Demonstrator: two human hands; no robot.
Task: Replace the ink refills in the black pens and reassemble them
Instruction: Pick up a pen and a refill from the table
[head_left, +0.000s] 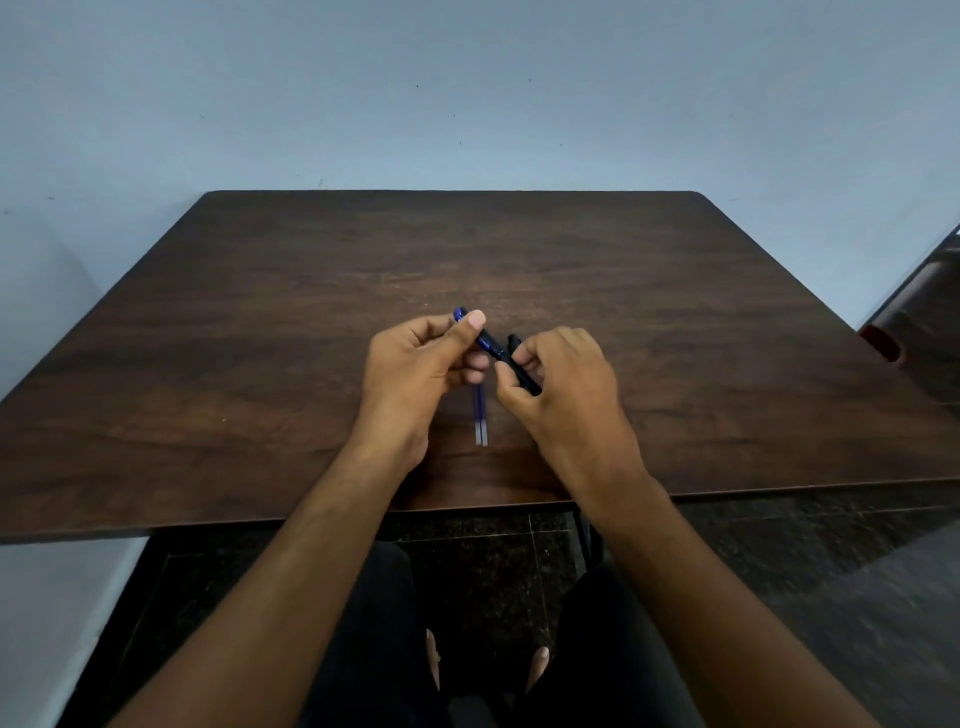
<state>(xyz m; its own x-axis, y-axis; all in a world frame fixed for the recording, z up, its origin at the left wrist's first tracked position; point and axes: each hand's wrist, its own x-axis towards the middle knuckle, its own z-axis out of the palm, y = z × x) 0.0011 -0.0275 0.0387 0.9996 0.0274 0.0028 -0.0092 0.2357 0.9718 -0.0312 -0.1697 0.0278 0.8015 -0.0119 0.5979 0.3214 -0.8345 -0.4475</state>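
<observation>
A black pen (498, 353) with a blue cap end is held slantwise above the middle of the table, between both hands. My left hand (415, 369) pinches its blue upper end with thumb and fingers. My right hand (563, 395) grips the black lower part, and a second black piece (514, 340) sticks up behind its fingers. Two blue ink refills (481, 421) lie side by side on the table (260, 338) just below my left hand, with pale ends pointing at me. Their upper ends are hidden by my fingers.
The dark wooden table stands against a pale blue wall. A dark chair or frame with a red part (883, 343) stands off the table's right edge. My legs and feet show under the near edge.
</observation>
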